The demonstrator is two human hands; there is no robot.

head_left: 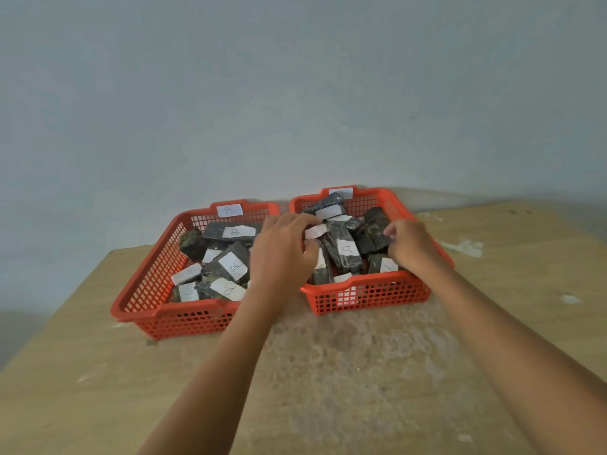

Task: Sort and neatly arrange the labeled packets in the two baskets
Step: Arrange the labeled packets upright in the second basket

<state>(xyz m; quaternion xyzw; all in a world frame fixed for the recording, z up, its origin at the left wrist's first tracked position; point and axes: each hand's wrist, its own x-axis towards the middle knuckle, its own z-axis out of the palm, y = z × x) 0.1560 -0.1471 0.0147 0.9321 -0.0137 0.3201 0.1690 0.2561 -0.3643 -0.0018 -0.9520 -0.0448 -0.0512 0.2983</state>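
Two red plastic baskets stand side by side on the table. The left basket (144, 290) carries a white tag marked B on its far rim and holds several dark packets with white labels, one reading B (234, 232). The right basket (368, 295) holds several more dark labeled packets, one in the middle (345, 254). My left hand (282, 247) reaches into the right basket's left side, and its fingers curl around a labeled packet (316, 232). My right hand (412, 246) is over the basket's right side with fingers curled on a dark packet (377, 231).
The baskets sit near the far edge of a worn wooden table (328, 372), close to a pale wall (295, 93). Bare tabletop lies in front of the baskets and to the right of them. The table's left edge runs diagonally at the lower left.
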